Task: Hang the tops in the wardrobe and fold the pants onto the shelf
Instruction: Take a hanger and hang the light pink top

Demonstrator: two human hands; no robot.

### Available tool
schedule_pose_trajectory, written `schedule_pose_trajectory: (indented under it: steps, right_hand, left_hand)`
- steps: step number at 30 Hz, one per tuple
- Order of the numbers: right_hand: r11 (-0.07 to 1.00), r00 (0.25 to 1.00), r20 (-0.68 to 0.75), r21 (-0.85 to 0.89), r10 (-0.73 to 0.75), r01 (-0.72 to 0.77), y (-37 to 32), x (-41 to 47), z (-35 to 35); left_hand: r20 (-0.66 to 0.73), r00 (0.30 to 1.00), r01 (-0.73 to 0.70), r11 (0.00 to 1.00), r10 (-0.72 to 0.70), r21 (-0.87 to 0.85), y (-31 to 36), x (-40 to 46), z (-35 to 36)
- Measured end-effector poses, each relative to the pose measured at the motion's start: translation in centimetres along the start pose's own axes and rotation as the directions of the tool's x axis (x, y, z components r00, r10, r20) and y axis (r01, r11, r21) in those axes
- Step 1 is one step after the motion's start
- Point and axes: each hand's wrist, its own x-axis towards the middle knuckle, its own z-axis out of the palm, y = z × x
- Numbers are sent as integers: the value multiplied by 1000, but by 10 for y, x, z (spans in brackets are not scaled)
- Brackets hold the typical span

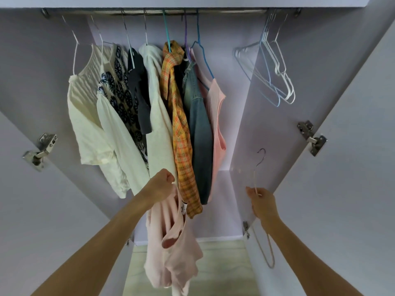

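A pale pink top (171, 238) is hanging limp and crumpled at six o'clock, below the left hand (162, 184), which is gripping its upper edge in a fist. In the wardrobe (241, 116), seven tops are hanging on the rail (171, 12), with bare hangers (275, 67) at two o'clock. The right hand (261, 202), at four o'clock, is pinching a pink hanger (259, 167), hook up.

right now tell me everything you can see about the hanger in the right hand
The hanger is thin wire, pale pink, with a purplish hook at the top. The right hand pinches it just below the hook, at the neck, so it stands roughly upright, the hook pointing up. Its shoulder loop hangs below the wrist, in front of the right door. It carries no garment and is off the rail.
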Motion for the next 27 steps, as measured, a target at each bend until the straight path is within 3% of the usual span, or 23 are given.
schedule_pose_trajectory:
  steps: [2,5,7,11,14,19,24,27]
  right_hand:
    - [993,992,-64,-52,-109,106,13,-11,-2]
    - [977,977,-20,18,-211,211,19,-19,-6]
    - [977,979,15,55,-206,205,10,-14,-4]
    - [972,960,-164,34,-225,234,-1,-7,3]
    - [954,945,-249,157,-212,255,3,-9,5]
    - [919,942,-265,279,-207,280,-2,-10,7]
    - [789,982,-135,586,-130,185,-43,-18,26]
    - [632,989,25,772,-145,73,-71,-26,43]
  left_hand:
    - [33,999,14,998,-16,66,-5,0,3]
    - [79,996,47,997,-52,66,-11,-3,5]
    - [85,993,78,996,-81,44,-13,-5,6]
    - [76,992,95,991,-103,97,-15,-10,2]
    - [126,984,106,981,-127,162,-17,-13,-5]
    - [162,977,98,965,-140,242,-22,-21,-12]
    - [26,997,75,997,-76,34,-19,-33,-13]
    - [-38,999,18,991,-23,-132,-14,-41,-14]
